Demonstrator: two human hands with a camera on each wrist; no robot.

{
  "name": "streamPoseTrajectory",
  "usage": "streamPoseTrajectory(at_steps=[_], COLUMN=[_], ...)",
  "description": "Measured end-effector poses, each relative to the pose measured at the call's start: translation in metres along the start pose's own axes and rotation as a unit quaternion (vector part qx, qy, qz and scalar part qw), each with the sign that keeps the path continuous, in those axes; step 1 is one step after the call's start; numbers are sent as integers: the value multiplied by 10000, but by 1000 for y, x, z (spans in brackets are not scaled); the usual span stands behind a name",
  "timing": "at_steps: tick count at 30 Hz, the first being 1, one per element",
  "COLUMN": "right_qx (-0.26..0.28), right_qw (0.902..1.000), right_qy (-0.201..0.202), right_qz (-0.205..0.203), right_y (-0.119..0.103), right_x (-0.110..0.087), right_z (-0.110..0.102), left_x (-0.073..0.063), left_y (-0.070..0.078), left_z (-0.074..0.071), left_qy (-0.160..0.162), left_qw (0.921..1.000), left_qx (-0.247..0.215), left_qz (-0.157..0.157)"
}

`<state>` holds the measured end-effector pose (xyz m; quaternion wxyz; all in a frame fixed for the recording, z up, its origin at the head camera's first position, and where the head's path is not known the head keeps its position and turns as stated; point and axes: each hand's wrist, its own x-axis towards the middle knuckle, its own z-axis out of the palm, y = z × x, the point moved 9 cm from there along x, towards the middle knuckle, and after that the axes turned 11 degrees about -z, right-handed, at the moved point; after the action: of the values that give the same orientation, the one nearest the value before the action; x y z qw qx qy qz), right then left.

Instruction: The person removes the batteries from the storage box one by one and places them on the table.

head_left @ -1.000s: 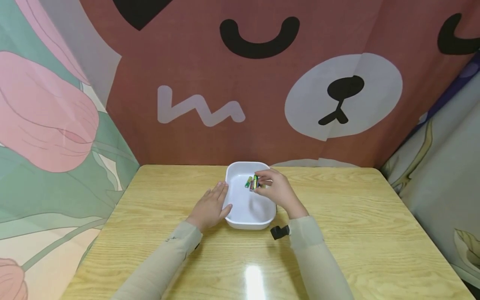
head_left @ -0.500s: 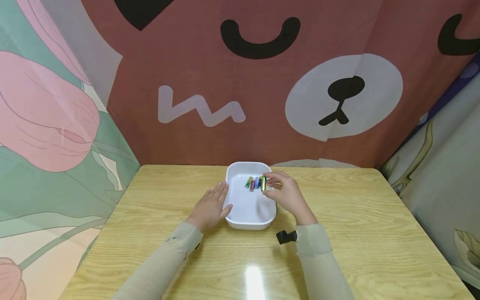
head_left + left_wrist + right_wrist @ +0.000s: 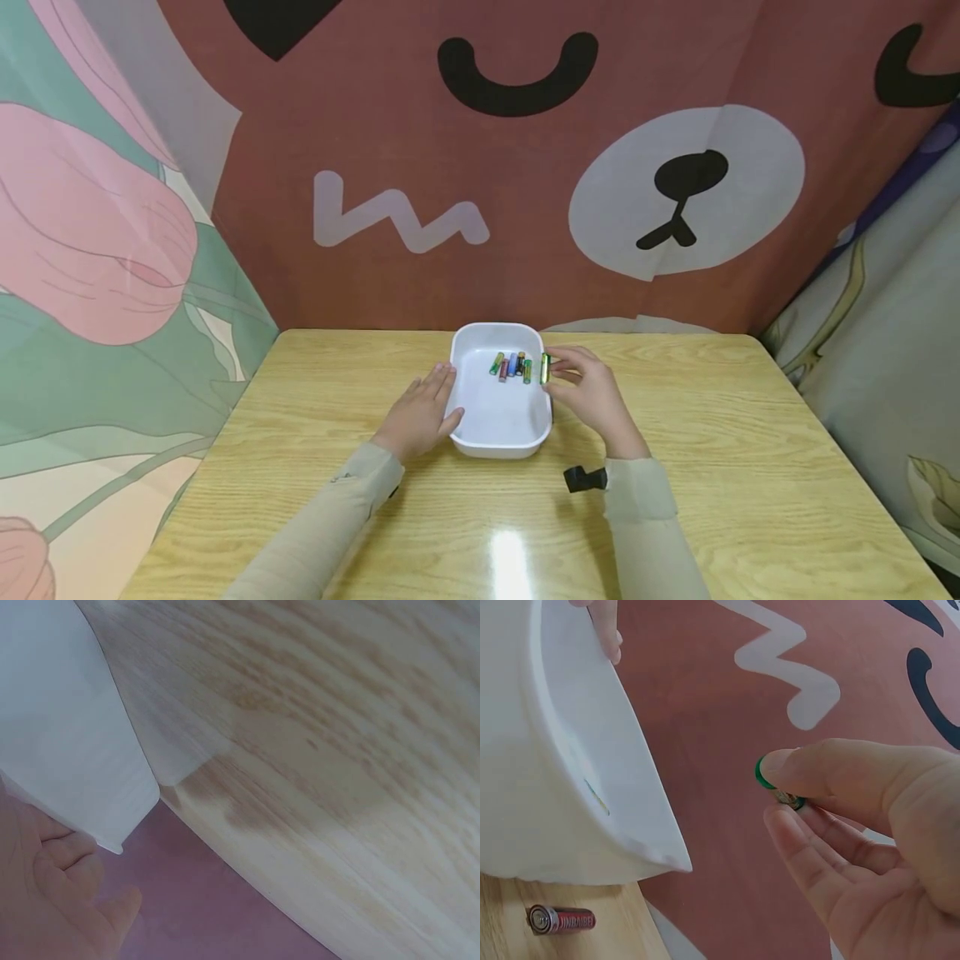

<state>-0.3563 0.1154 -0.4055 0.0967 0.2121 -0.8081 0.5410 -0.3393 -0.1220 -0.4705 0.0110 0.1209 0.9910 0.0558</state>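
My right hand (image 3: 592, 392) pinches a green battery (image 3: 545, 368) between thumb and fingertips, upright over the right rim of the white tray (image 3: 498, 425). In the right wrist view the same battery shows a green end by the thumb. Inside the tray lie several batteries in a loose row: a green one (image 3: 497, 363), a dark red one (image 3: 503, 372), a blue one (image 3: 512, 365), a black one (image 3: 521, 363) and another green one (image 3: 527, 372). My left hand (image 3: 417, 417) rests along the tray's left rim, fingers extended.
A red battery (image 3: 562, 919) lies on the wooden table (image 3: 626, 922) beside the tray, hidden by the right hand in the head view. Behind the table's far edge hangs a brown curtain (image 3: 390, 283) with a bear print. Patterned cloth hangs at both sides.
My right hand has moved right with the green battery, from over the row of batteries to the tray's right rim, uncovering the others. My left hand stays at the left rim.
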Motion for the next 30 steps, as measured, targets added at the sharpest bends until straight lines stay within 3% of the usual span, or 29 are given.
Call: streamPoseTrajectory(at_steps=[17,30], right_qx=[-278,-643], right_qw=[9985,9967], right_qy=[104,-169], right_qz=[452,473], right_y=[25,44], right_x=[-15,-21], right_z=[-11,-11], left_x=[1,0], left_y=[-1,-1], left_z=[2,1], left_qy=[1,-43], left_qw=[10000,10000], left_qx=[-58,-50], left_qz=[40,-28])
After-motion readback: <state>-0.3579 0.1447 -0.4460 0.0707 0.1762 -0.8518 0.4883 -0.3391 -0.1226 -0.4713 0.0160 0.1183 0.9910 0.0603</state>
